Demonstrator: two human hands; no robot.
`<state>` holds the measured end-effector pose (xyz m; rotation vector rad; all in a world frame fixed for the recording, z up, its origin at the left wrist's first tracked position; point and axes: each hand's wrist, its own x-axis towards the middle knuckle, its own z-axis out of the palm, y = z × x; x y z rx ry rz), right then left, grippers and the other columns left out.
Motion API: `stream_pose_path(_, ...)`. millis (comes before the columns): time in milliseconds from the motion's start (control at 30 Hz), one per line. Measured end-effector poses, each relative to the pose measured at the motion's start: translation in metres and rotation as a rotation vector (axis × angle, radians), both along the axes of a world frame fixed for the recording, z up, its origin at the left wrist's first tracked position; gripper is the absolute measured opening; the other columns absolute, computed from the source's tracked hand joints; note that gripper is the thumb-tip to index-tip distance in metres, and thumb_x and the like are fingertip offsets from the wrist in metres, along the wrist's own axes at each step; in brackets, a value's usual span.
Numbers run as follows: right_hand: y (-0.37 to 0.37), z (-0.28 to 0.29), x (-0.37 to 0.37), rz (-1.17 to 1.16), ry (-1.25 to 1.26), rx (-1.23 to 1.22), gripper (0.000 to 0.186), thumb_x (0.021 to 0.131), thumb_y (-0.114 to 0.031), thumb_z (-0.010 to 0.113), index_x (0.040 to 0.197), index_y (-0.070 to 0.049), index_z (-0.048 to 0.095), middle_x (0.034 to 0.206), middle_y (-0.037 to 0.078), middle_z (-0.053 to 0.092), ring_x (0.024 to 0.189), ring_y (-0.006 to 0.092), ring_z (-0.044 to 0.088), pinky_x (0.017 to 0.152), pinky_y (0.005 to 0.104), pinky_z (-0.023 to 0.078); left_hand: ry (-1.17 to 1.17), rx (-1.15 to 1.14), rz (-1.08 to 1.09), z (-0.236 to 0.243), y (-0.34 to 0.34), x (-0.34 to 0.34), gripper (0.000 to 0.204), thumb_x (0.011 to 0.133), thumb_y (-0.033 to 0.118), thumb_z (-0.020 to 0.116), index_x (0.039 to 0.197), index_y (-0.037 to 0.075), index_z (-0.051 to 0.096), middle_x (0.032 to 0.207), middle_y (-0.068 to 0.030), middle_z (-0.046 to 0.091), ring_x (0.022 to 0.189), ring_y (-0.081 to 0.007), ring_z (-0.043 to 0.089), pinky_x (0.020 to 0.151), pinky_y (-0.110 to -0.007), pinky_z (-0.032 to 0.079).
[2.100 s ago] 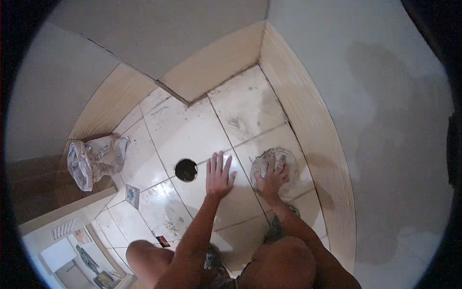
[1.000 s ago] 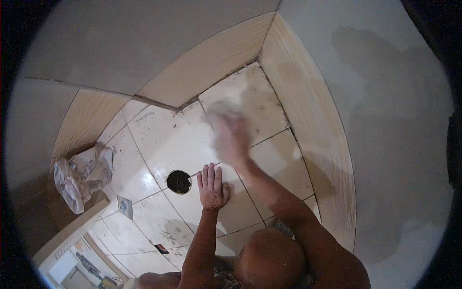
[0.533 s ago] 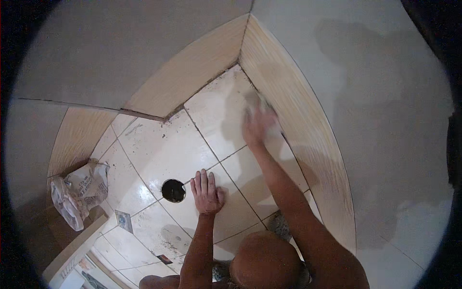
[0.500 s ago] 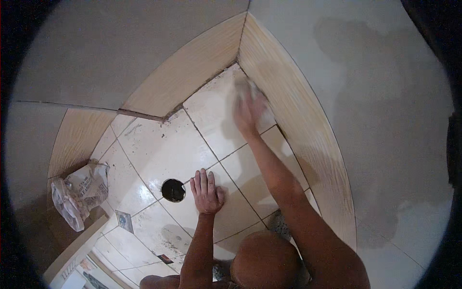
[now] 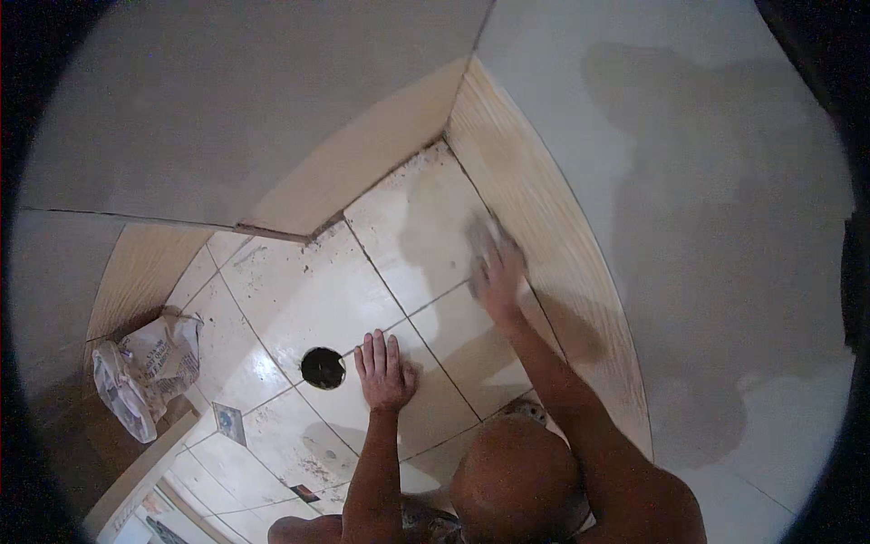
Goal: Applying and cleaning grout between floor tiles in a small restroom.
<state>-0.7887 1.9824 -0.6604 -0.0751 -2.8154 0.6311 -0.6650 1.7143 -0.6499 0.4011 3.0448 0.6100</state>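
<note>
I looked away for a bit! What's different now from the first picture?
The right hand has moved the cloth farther away, from the nearer tile to the far tile, close to the right wall. Nothing seems newly grabbed or let go. The left hand is still flat beside the round hole, and the bag is still on the left.

We count two bare hands [image 5: 387, 379], one blurred greyish cloth [image 5: 478, 228], one round dark floor hole [image 5: 323, 368], one crumpled whitish bag [image 5: 161, 358], one flat blue-grey rectangle [image 5: 228, 423], one flat dark-red piece [image 5: 304, 493].
</note>
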Motion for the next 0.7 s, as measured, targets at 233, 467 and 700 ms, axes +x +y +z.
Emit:
stream_pose_path(233, 0.012, 0.012, 0.164, -0.434, -0.085, -0.372, 0.049, 0.095, -0.027, 0.051, 0.138, -0.006, 0.043, 0.139, 0.023, 0.041, 0.127, 0.0402, 0.038, 0.105, 0.051, 0.03, -0.035, -0.026, 0.011, 0.002, -0.004, 0.002, 0.061, 0.078, 0.024, 0.054, 0.134, 0.003, 0.045, 0.145, -0.022, 0.038, 0.134, -0.0421, 0.034, 0.11, -0.061, 0.022)
stream_pose_path(467, -0.005, -0.083, 0.059, -0.58, 0.041, 0.012, 0.067, 0.087, -0.026, 0.055, 0.144, -0.002, 0.028, 0.145, 0.019, 0.035, 0.134, 0.0361, 0.032, 0.111, 0.0536, 0.018, -0.023, -0.002, -0.009, -0.003, 0.009, -0.003, 0.058, 0.082, 0.025, 0.051, 0.135, 0.002, 0.043, 0.144, -0.0255, 0.038, 0.136, -0.0435, 0.031, 0.111, -0.062, 0.018)
stream_pose_path(700, -0.062, -0.003, -0.134, -0.108, 0.064, -0.044, 0.06, 0.082, -0.017, 0.063, 0.137, -0.005, 0.042, 0.129, 0.021, 0.047, 0.122, 0.0392, 0.041, 0.104, 0.054, 0.028, -0.076, -0.008, 0.011, 0.002, -0.006, 0.001, 0.062, 0.079, 0.03, 0.052, 0.133, 0.001, 0.046, 0.143, -0.0267, 0.038, 0.135, -0.0442, 0.032, 0.11, -0.062, 0.018)
